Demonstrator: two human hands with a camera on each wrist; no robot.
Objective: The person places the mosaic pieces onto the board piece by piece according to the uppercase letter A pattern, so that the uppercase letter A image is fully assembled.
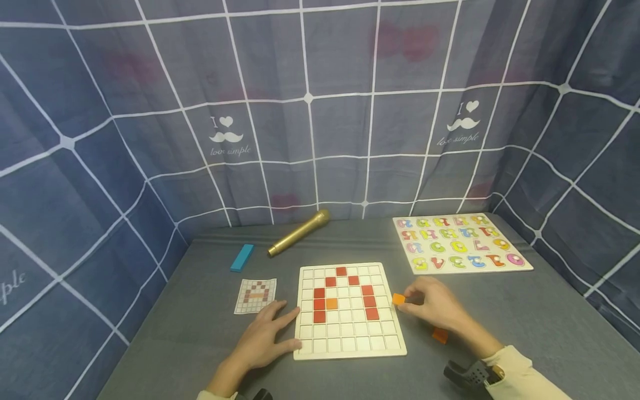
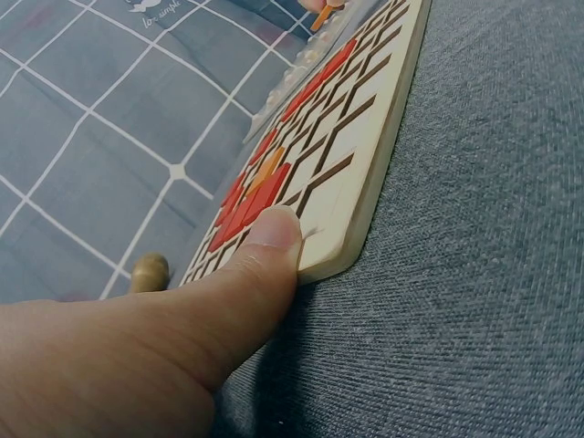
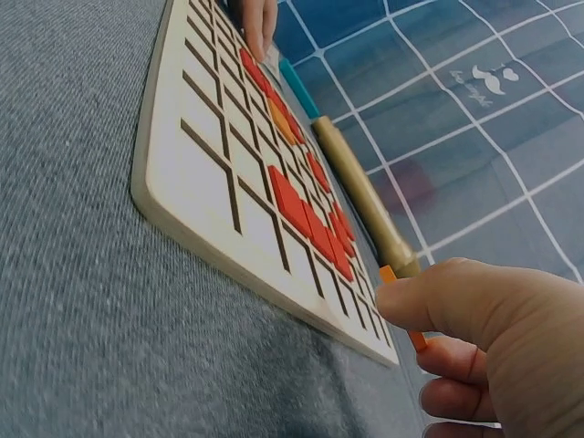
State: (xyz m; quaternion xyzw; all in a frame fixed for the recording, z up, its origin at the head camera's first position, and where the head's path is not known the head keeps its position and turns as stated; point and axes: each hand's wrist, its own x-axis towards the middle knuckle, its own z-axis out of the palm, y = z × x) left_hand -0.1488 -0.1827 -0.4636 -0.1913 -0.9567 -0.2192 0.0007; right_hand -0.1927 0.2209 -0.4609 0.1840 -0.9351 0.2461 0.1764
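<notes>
A cream wooden grid board point(image 1: 348, 331) lies flat before me, with several red square tiles point(image 1: 319, 304) and one orange tile point(image 1: 331, 304) set in its cells. Between thumb and fingertips my right hand point(image 1: 435, 304) pinches another orange square tile point(image 1: 398, 299), just off the board's right edge; the right wrist view shows this tile point(image 3: 417, 340) edge-on. My left hand point(image 1: 261, 337) rests at the board's left side, fingers spread, its thumb point(image 2: 265, 246) touching the near left corner. Beyond its fingertips lies a printed card point(image 1: 245, 304) with a similar tile pattern.
More orange pieces point(image 1: 440, 335) lie below my right wrist, partly hidden by it. A number puzzle board point(image 1: 470, 270) is at the back right. Toward the back left are a gold microphone-shaped stick point(image 1: 298, 233) and a blue block point(image 1: 242, 258). A checked curtain point(image 1: 340, 128) encloses the table.
</notes>
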